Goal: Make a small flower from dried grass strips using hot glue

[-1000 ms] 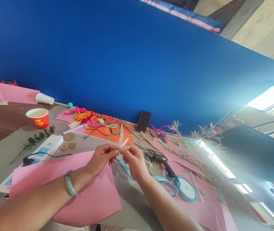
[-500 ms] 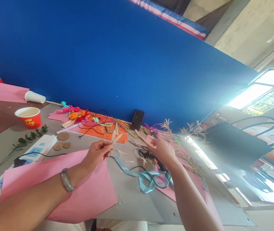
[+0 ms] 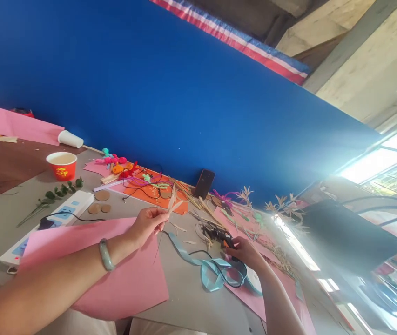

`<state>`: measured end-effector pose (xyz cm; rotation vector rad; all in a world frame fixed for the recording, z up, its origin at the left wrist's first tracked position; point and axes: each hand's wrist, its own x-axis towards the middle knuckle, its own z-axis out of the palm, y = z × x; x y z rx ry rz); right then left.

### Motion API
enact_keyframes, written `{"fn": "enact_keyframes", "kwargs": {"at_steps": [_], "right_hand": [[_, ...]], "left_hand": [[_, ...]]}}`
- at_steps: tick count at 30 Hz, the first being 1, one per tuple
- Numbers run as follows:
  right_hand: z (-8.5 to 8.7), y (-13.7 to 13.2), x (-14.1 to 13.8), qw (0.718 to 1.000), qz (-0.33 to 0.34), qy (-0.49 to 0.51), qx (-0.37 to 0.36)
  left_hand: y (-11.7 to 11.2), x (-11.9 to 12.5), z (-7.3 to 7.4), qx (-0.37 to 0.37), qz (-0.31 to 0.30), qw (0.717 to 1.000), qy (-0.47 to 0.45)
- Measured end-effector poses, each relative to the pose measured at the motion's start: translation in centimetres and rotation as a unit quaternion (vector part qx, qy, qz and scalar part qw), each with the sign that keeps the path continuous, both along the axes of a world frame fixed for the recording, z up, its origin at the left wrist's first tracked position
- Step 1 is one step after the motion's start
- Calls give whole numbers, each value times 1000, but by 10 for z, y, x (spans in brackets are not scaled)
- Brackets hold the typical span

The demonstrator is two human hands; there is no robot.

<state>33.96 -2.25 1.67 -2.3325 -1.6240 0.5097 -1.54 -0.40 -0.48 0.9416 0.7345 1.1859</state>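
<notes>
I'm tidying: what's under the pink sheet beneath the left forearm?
The white power strip lies partly under the pink sheet, on the grey table; anything further beneath is hidden.

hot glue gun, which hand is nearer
Right: the right hand touches the hot glue gun; the left hand is off to its left, pinching pale leaves.

Left hand (image 3: 151, 221) pinching pale petals (image 3: 173, 202), right hand (image 3: 245, 253) on glue gun (image 3: 228, 238)

The petals point up, their thin stem (image 3: 156, 251) hanging beside pink paper (image 3: 124, 284). Blue ribbon (image 3: 208, 272) loops loosely across the grey table (image 3: 198, 307), crossed by a black cord (image 3: 233, 286). A phone (image 3: 204, 183) leans at the blue panel (image 3: 198, 93); a leafy sprig (image 3: 62, 190) lies between red cup (image 3: 62, 167) and power strip (image 3: 68, 215)
</notes>
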Motion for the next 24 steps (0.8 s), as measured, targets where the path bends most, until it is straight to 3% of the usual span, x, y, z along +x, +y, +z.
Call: {"fn": "enact_keyframes", "kwargs": {"at_steps": [4, 7, 9, 12, 17, 21, 24], "right_hand": [[-6, 0, 6, 999, 19, 42, 6], [-1, -5, -1, 994, 9, 86, 63], [8, -12, -15, 977, -10, 171, 128], [27, -26, -44, 937, 8, 315, 152], [48, -45, -89, 912, 39, 383, 143], [51, -54, -115, 905, 84, 410, 83], [51, -59, -135, 913, 114, 376, 107]], "left_hand": [[0, 1, 1, 6, -3, 1000, 0], [1, 2, 0, 9, 1, 1000, 9], [1, 3, 0, 17, 0, 1000, 16], [0, 2, -2, 27, 4, 999, 28], [1, 0, -7, 45, 8, 998, 32], [1, 0, -6, 54, 6, 998, 41], [-1, 0, -3, 56, 5, 997, 48]]}}
